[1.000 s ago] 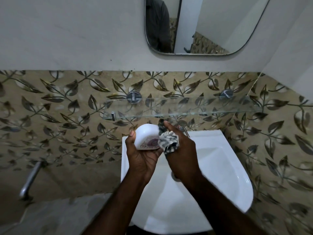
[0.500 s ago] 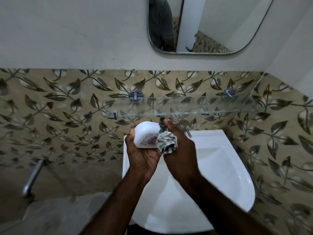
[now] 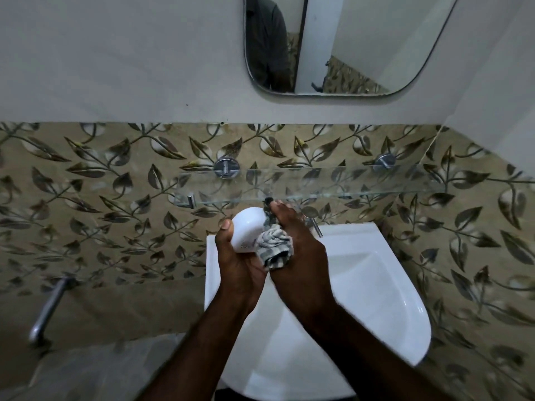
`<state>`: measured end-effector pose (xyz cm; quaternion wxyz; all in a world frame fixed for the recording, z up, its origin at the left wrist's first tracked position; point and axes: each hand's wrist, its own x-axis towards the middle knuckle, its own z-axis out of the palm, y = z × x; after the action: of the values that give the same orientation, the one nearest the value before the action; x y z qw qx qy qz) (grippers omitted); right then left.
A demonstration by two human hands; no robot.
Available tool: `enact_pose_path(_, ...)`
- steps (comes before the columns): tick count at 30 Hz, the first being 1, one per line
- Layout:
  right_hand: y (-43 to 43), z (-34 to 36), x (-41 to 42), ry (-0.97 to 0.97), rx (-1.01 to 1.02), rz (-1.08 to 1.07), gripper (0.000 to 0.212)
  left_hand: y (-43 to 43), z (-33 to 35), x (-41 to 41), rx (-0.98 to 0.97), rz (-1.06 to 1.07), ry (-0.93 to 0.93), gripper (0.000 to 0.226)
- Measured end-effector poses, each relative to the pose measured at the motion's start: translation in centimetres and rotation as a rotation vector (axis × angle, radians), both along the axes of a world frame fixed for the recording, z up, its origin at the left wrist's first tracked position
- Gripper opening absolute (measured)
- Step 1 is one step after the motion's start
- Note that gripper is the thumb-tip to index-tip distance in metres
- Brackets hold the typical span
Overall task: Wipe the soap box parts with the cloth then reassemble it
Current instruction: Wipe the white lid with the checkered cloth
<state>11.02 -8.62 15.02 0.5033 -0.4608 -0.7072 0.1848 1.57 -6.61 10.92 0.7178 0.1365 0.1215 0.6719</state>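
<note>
Your left hand [image 3: 240, 267] curls around the white soap box part [image 3: 249, 227], holding it above the sink [image 3: 376, 299] as before. Your right hand [image 3: 298, 256] grips the bunched cloth [image 3: 275, 246], which now presses further over the part and covers the purple mark seen half a second ago.

The left hand [image 3: 240, 267] and the right hand [image 3: 298, 256] were bare. The left forearm [image 3: 202, 342] and the right forearm [image 3: 362, 340] were uncovered from the wrists to the lower edge of the view. The left thumbnail [image 3: 225, 225] was cut short and rounded. In the mirror [image 3: 376, 39] a slice of a person's upper body showed, dressed in a dark grey garment [image 3: 267, 44] with soft folds along its sleeve.
</note>
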Motion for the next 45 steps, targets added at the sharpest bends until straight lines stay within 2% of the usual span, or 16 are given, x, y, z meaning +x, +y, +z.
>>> enact_pose_path(3,-0.1,0.2,-0.3,-0.217,0.198,0.127,0.06,-0.6,0.5,0.3,-0.045,-0.07,-0.14,0.057)
enact_pose_path(5,0.5,-0.1,0.4,-0.25,0.252,0.147,0.059,-0.8,0.7,0.0,-0.049,-0.088,-0.218,0.063)
enact_pose_path(7,0.9,-0.7,1.3,-0.097,0.157,0.124,0.056,-0.8,0.5,-0.4,-0.099,0.024,-0.096,0.073)
enact_pose_path(9,1.1,-0.9,1.7,0.162,-0.034,0.129,0.052,-0.6,-0.1,-0.8,-0.107,0.075,-0.001,0.075)
enact_pose_path(12,1.4,-1.2,1.9,0.438,-0.195,0.199,0.05,-0.6,-0.8,-0.7,-0.088,0.035,0.057,0.072)
enact_pose_path(16,2.2,-1.2,2.7,0.626,-0.304,0.307,0.049,-0.4,-1.5,-1.0,-0.019,-0.082,0.068,0.088)
enact_pose_path(23,3.3,-1.4,4.7,0.506,-0.273,0.286,0.044,-0.9,-2.1,-1.7,-0.056,-0.225,0.234,0.092)
enact_pose_path(27,3.5,-0.2,6.4,0.249,-0.307,0.322,0.045,-1.1,-2.5,-4.1,-0.081,-0.222,0.295,0.106)
enact_pose_path(29,3.3,0.5,6.6,0.069,-0.329,0.387,0.042,-1.0,-1.6,-6.0,-0.052,-0.33,0.395,0.108)
enact_pose_path(31,3.1,1.2,6.3,-0.137,-0.265,0.435,0.041,-0.6,0.5,-7.7,0.004,-0.477,0.646,0.097)
enact_pose_path(33,3.0,1.9,5.7,-0.271,-0.16,0.482,0.047,-0.1,2.5,-8.3,0.195,-0.563,1.071,0.076)
enact_pose_path(35,3.1,2.3,4.9,-0.353,-0.059,0.495,0.052,0.3,3.7,-7.6,0.345,-0.511,1.465,0.051)
enact_pose_path(36,3.3,2.5,4.5,-0.371,-0.02,0.493,0.053,0.4,3.9,-7.0,0.361,-0.431,1.583,0.043)
enact_pose_path(39,3.5,2.8,4.1,-0.291,0.009,0.475,0.058,0.5,2.9,-5.5,0.269,-0.175,1.57,0.027)
enact_pose_path(43,2.8,2.3,4.1,-0.074,-0.125,0.307,0.062,0.3,0.9,-4.8,0.203,0.018,1.464,0.029)
enact_pose_path(45,1.9,1.9,3.4,-0.182,-0.024,0.267,0.055,0.3,0.6,-4.1,0.184,0.063,1.466,0.023)
